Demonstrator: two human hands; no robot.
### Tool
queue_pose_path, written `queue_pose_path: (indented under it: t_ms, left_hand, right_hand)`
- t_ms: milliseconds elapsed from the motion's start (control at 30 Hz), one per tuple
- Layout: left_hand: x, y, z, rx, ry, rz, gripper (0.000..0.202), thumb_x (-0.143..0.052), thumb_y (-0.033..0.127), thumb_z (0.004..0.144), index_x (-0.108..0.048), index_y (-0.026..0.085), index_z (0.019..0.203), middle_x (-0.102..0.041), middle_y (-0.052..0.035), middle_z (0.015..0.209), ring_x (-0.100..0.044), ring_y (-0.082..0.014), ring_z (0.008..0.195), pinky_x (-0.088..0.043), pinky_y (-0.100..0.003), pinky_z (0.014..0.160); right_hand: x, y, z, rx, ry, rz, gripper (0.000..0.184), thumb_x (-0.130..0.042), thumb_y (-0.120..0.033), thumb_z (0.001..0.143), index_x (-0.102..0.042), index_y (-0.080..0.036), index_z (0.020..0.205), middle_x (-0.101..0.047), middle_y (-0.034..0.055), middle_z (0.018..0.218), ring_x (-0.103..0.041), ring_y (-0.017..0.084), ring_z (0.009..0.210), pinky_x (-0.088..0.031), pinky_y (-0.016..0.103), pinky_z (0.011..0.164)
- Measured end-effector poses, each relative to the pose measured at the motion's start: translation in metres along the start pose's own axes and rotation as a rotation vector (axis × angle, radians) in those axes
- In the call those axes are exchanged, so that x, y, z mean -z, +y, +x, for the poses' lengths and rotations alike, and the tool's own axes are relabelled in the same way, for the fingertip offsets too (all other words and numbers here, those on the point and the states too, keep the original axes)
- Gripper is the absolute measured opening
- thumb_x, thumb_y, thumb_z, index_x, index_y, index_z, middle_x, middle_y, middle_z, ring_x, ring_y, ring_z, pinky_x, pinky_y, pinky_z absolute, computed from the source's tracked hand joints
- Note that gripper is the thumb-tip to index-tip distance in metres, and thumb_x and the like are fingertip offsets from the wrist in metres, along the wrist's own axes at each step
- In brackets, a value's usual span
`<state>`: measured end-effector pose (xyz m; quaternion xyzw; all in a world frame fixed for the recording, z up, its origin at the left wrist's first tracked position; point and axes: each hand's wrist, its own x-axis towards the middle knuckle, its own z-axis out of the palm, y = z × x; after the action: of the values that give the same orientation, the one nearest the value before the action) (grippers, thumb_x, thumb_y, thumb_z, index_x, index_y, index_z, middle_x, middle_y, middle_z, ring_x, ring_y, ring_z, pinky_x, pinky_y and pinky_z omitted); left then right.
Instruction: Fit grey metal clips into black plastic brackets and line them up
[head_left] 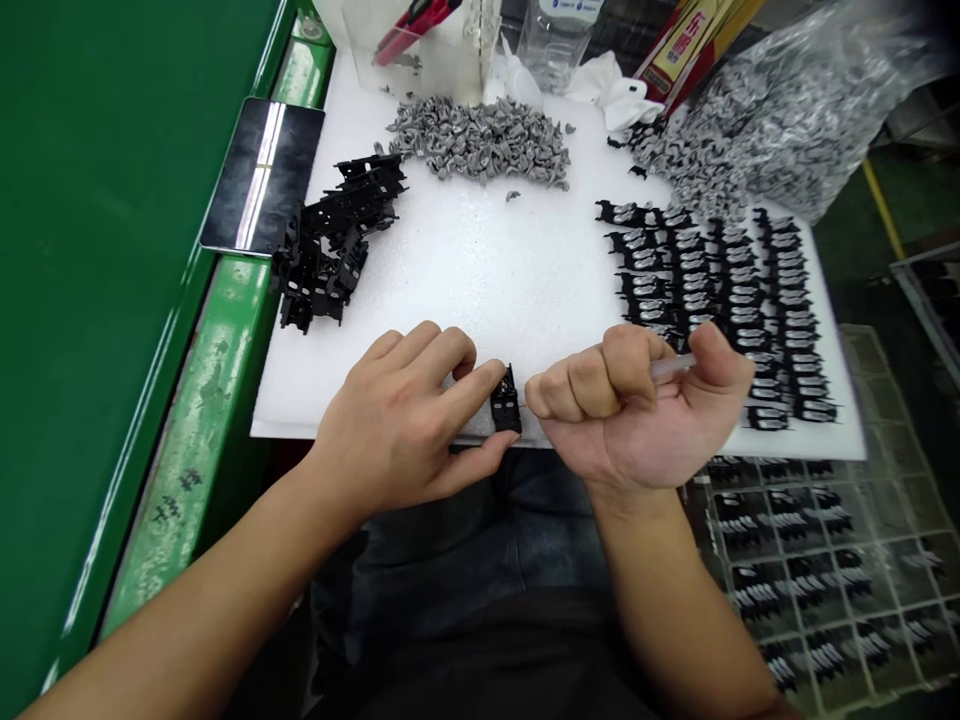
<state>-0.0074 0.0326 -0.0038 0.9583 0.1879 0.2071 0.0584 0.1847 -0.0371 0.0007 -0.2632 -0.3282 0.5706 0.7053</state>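
Gripping a small black part (506, 408) between thumb and forefinger of the left hand (405, 415), right at the near edge of the white surface (480, 270), around the middle of that edge. Holding a pale, stick-like tool (673, 367) in the closed fist of the right hand (626, 405), thumb end exposed, other end mostly hidden; impossible to tell for certain about contact with the part. Likely to fail first at the pinch: just two digits on a small part, easily twisted loose by a hard sideways push from the right. Liable then to fall over the near edge into the lap (480, 535), because of working so close to it. Liable also to jab the left thumb or forefinger through overshoot, and hard to aim with the fist blocking the view. Could disturb the neat rows of black-and-grey pieces (694, 265) toward the right edge through a wide swing of the fist. Less at risk: loose grey clips (480, 140) near the far edge and heaped black parts (337, 215) at the left edge.
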Motion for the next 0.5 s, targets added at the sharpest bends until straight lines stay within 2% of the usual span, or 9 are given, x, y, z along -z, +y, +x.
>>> queue_pose_path:
  t_ms: [200,367,500]
  left_hand:
    - [-0.0005,-0.0005,-0.0001,0.005,0.003,-0.001,0.044,-0.059,0.055,0.099,-0.068,0.019,0.121,-0.065,-0.0100,0.101,-0.055,-0.0261,0.086,-0.041,-0.041,0.070]
    - [-0.0005,0.0002,0.0005,0.007,0.002,0.000,0.044,-0.059,0.055,0.099,-0.069,0.018,0.121,-0.065,-0.0101,0.101,-0.055,-0.0262,0.086,-0.041,-0.042,0.070]
    - [-0.0006,0.0004,0.0002,0.009,0.004,0.001,0.042,-0.059,0.055,0.099,-0.068,0.019,0.120,-0.065,-0.0096,0.100,-0.054,-0.0257,0.086,-0.041,-0.041,0.070]
  right_hand:
    - [-0.0010,-0.0011,-0.0014,-0.017,0.017,-0.017,0.066,-0.043,-0.075,0.095,-0.029,-0.025,0.055,-0.013,-0.0077,0.042,-0.009,0.010,0.037,-0.020,0.031,0.043]
    - [-0.0039,-0.0010,-0.0029,0.003,0.040,-0.013,0.065,-0.039,-0.073,0.097,-0.028,-0.024,0.056,-0.013,-0.0076,0.043,-0.010,0.010,0.038,-0.020,0.031,0.043]
    - [-0.0047,-0.0010,-0.0032,-0.012,0.049,-0.026,0.064,-0.042,-0.072,0.096,-0.028,-0.024,0.056,-0.013,-0.0077,0.043,-0.010,0.010,0.038,-0.020,0.032,0.044]
